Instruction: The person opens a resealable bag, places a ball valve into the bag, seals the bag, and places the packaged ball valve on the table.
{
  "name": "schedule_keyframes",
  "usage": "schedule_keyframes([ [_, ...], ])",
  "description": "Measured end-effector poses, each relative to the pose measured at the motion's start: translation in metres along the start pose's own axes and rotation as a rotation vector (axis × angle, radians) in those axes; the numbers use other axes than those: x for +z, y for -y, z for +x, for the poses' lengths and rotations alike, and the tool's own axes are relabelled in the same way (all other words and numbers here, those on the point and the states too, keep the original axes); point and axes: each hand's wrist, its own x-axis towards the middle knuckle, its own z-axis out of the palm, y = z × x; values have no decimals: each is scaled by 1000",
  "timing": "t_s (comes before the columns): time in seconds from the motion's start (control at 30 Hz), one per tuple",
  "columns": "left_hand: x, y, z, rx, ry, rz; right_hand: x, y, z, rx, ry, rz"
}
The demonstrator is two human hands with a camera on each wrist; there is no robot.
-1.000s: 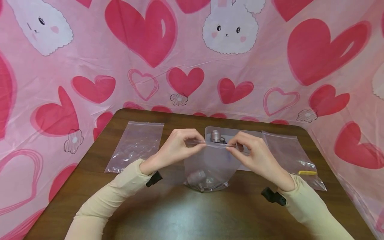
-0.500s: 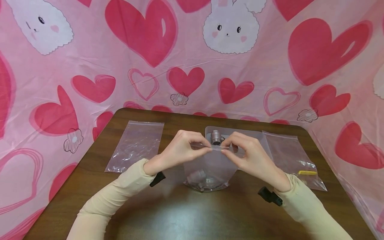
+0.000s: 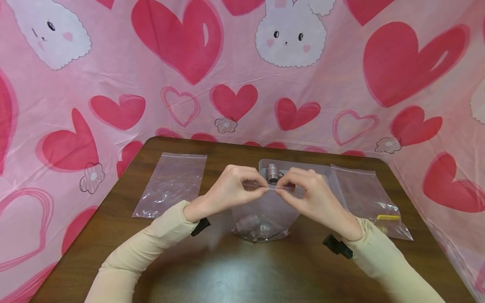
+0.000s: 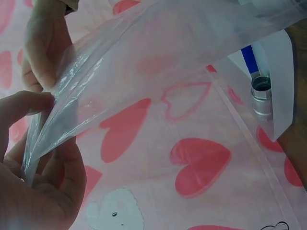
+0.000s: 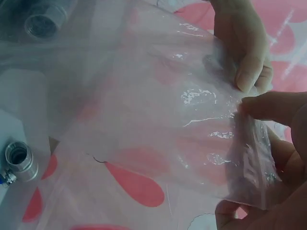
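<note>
Though filmy, plastic bag (image 3: 265, 207) (glossy)

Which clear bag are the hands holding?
The middle bag, pinched by the left hand and right hand; the left bag and right bag lie on the table.

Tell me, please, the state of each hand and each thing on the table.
Held bag: upright, metal parts at its bottom; seal unclear.
Left hand: pinching that bag's top edge.
Right hand: pinching the same edge.
Left bag: lying flat.
Right bag: on the table, yellow handle at its near end.
Tray: open-topped.
Metal fitting: in the tray, open end showing.
</note>
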Motion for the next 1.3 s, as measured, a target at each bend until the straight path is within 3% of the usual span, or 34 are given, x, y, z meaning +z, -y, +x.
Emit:
schedule_keyframes([
  [0.3, 0, 0, 0, 50, 17, 57, -1, 1, 2, -28, 14, -2],
  [0.6, -5, 0, -1, 67, -16, 100, -5, -1, 1, -28, 0, -45],
  [0.83, -10, 6, -4, 31, -61, 108, -7, -11, -3, -8, -63, -68],
  [0.97, -15, 10, -5, 8, -69, 102, -12, -15, -5, -16, -37, -66],
  [1.13, -23, 15, -7, -60, -27, 84, -23, -18, -12, -36, 2, -56],
  [1.3, -28, 17, -12, -108, -41, 73, -31, -20, -19, 23, 5, -65],
])
